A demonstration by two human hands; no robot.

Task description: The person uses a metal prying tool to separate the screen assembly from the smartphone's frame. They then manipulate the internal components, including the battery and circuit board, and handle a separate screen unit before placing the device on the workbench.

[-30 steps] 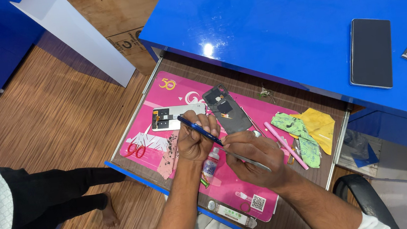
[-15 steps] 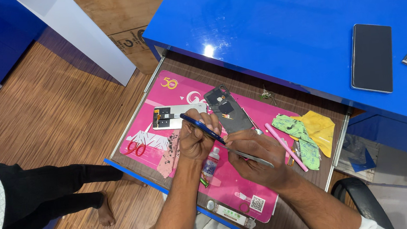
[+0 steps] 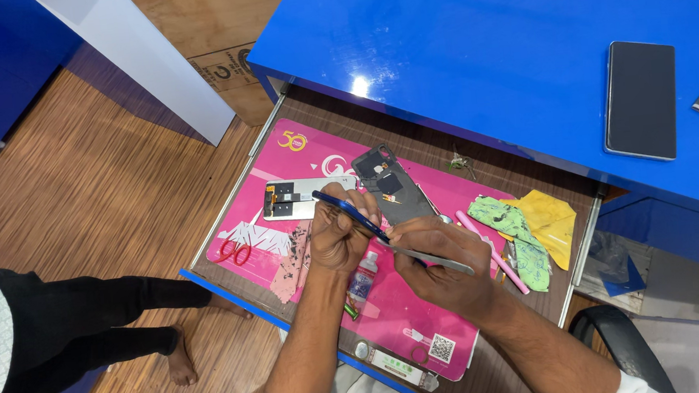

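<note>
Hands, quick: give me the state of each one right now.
Left hand: closed on a blue-handled tool.
Right hand: closed on metal tweezers.

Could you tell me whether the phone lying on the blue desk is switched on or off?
The phone looks off: its screen is uniformly dark.

Present: two hands, one blue-handled tool (image 3: 349, 208), one pair of metal tweezers (image 3: 432, 258), two opened phone parts, one intact phone (image 3: 640, 99), two cloths, one pink mat (image 3: 311, 153).
</note>
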